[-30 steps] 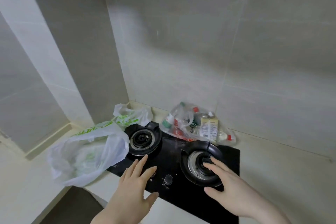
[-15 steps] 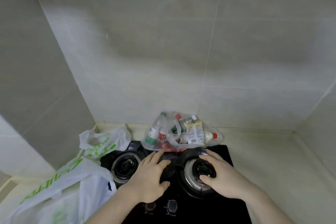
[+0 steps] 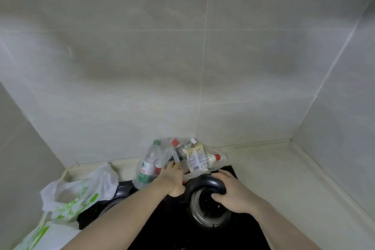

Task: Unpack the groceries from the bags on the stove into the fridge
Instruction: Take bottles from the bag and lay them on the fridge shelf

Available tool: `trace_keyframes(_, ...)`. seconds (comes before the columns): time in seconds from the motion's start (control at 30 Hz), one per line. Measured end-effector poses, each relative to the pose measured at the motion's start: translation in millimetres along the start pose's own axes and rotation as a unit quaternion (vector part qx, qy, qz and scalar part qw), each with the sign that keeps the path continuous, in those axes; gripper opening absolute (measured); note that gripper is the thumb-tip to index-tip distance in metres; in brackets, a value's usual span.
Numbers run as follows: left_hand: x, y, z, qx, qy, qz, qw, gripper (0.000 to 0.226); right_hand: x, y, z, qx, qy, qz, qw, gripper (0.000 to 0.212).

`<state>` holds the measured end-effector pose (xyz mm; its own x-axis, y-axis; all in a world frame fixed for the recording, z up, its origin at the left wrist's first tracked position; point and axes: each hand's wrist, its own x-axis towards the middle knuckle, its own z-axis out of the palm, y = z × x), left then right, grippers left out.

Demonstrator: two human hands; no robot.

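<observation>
Clear plastic bag (image 3: 162, 156) of bottles at the far edge of the black stove (image 3: 174, 227), both hands reaching to it.

Left to right: two white bags with green print lie over the stove's left side, one (image 3: 81, 193) nearer the wall, the other (image 3: 38, 237) at the near left edge. The clear bag, against the tiled wall (image 3: 182, 67), holds a green-capped bottle (image 3: 149, 163), red-capped bottles and a cream labelled pouch (image 3: 196, 157). The left hand (image 3: 173, 178) has its fingers curled into the bag's plastic near the middle, gripping it. The right hand (image 3: 233, 193) lies over the right burner ring (image 3: 207, 186), fingers bent toward the bag's near edge; whether they hold plastic I cannot tell.
</observation>
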<state>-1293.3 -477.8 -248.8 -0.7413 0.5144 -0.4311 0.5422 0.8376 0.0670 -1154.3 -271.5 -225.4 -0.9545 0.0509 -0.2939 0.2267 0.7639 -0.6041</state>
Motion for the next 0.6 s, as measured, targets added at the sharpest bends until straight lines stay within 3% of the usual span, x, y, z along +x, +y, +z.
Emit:
trace_keyframes(0.13, 6.9, -19.1, 2.8, -0.003, 0.023, -0.028, 0.999, 0.068, 47.9, -5.5, 2.0, 0.031, -0.005, 0.030, 0.999, 0.079)
trace_keyframes(0.23, 10.3, -37.8, 7.5, -0.065, 0.075, -0.048, 0.994, 0.050, 89.2, -12.3, 0.5, 0.077, -0.013, 0.062, 0.995, 0.073)
trace_keyframes(0.33, 7.6, -58.5, 8.7, -0.202, 0.152, -0.093, 0.963, 0.045, 131.7, -22.7, -3.4, 0.071, 0.009, 0.070, 0.995, 0.062)
trace_keyframes(0.43, 1.6, -71.7, 7.4, -0.320, 0.206, -0.091, 0.920, 0.046, 172.8, -30.3, -9.1, 0.056, 0.016, 0.065, 0.996, 0.038)
trace_keyframes(0.53, -8.1, -72.2, 6.0, -0.359, 0.237, -0.068, 0.900, 0.042, 211.8, -31.7, -8.3, 0.072, 0.014, 0.074, 0.995, 0.054)
trace_keyframes(0.6, -13.3, -68.3, 6.9, -0.360, 0.233, -0.052, 0.902, 0.044, 229.7, -34.7, -5.6, 0.066, 0.004, 0.078, 0.995, 0.050)
